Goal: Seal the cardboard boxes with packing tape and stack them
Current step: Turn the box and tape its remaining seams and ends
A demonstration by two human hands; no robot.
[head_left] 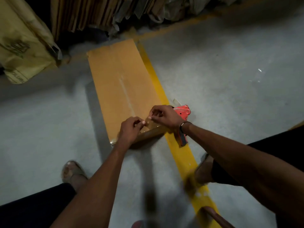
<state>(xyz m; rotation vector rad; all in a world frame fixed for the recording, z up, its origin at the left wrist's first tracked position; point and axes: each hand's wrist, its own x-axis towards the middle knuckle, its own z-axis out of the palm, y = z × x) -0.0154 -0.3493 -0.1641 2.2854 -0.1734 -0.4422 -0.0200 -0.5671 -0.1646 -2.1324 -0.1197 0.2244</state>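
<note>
Grey concrete floor (230, 66) under me, yellow painted line (154, 74) crossing it, flattened cardboard stacks (85, 14) behind, dim light.

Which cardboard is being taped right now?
The flat brown box on the floor under both hands, left hand and right hand; the other cardboard sheets stand untouched behind.

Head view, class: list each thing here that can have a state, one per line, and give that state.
Cardboard box: lies flat on the floor, clear tape along its centre seam.
Tape piece: pinched between both hands at the box's near end.
Left hand: pinches the tape.
Right hand: pinches the tape.
Tape dispenser: set down on the floor beside the box, unheld.
</note>
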